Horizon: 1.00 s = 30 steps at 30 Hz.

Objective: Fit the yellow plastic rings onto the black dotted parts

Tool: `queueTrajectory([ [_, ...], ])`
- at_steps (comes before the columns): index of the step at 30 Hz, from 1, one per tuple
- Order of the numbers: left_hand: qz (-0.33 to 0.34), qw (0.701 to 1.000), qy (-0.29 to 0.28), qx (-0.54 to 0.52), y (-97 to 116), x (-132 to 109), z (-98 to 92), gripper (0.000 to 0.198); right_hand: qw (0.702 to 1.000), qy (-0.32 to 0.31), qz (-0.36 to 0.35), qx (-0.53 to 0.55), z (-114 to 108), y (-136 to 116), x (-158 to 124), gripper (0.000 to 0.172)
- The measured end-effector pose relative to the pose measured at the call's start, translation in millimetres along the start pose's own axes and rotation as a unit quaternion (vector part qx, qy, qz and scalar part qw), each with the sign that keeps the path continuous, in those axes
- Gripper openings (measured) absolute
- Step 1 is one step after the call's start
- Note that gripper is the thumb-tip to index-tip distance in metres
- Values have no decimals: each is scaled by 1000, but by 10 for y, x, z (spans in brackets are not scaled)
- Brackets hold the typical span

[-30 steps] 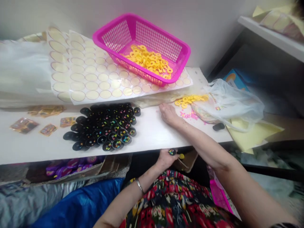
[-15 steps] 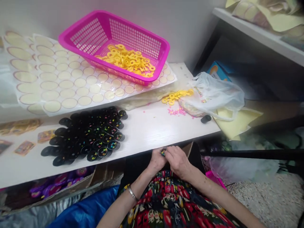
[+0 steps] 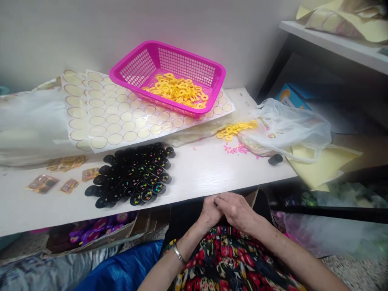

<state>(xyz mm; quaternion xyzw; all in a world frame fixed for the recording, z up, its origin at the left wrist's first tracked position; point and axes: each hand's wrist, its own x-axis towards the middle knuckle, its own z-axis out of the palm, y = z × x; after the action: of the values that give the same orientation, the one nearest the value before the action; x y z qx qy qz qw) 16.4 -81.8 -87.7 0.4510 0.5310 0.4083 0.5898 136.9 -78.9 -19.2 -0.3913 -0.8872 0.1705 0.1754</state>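
Observation:
My left hand (image 3: pixel 209 211) and my right hand (image 3: pixel 235 209) are pressed together over my lap, just in front of the table edge. The left fingers are curled round a small black cup (image 3: pixel 216 204), of which only a dark sliver shows. Bent over its top, the right fingers hide whatever they grip. Left of my hands, many small black cups (image 3: pixel 130 178) with coloured bits inside stand packed together on the white table (image 3: pixel 194 173). A lone black cup (image 3: pixel 275 159) lies farther right.
Behind the cups, a pink basket (image 3: pixel 223 76) of yellow ring-shaped pieces (image 3: pixel 178 91) rests on oval-sticker sheets (image 3: pixel 100 121). Loose yellow pieces (image 3: pixel 235 130), pink beads (image 3: pixel 235 149) and a plastic bag (image 3: pixel 294 125) are right. Small printed packets (image 3: pixel 69 186) lie left; a cardboard box (image 3: pixel 129 232) sits below.
The view has shifted, so the table things appear farther right and mostly lower. My right fingers now cover the coloured bits that showed between my hands.

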Motion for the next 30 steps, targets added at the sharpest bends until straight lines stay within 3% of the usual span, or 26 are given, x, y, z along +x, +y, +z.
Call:
queueTrajectory([
  [4, -2, 999, -33, 8, -13, -16, -17, 10, 998, 4, -5, 55, -148, 134, 296, 27],
  [8, -31, 998, -47, -24, 50, -21, -21, 15, 993, 96, 54, 35, -137, 363, 959, 17],
  [10, -31, 998, -42, -19, 69, -21, -22, 15, 990, 113, 84, 10, -66, 484, 1320, 14],
  [13, -34, 998, -45, -14, 56, -17, -27, 16, 992, 68, 96, -51, 51, 608, 1718, 16],
  [16, -35, 998, -53, -11, 28, -8, -34, 15, 987, 12, 90, -130, 124, 658, 1884, 23],
  [20, -17, 999, -51, -3, 23, 2, -38, 13, 981, -11, 61, -184, 125, 689, 1890, 25],
  [23, -11, 998, -54, -4, 40, 11, -35, 14, 986, -16, 46, -159, 51, 699, 1758, 25],
  [27, -19, 998, -57, 0, 72, 3, -32, 16, 996, 66, 50, 28, -155, 537, 1210, 14],
  [30, -27, 998, -59, -3, 103, -34, -30, 19, 969, 128, 113, 180, -273, 259, 605, 10],
])
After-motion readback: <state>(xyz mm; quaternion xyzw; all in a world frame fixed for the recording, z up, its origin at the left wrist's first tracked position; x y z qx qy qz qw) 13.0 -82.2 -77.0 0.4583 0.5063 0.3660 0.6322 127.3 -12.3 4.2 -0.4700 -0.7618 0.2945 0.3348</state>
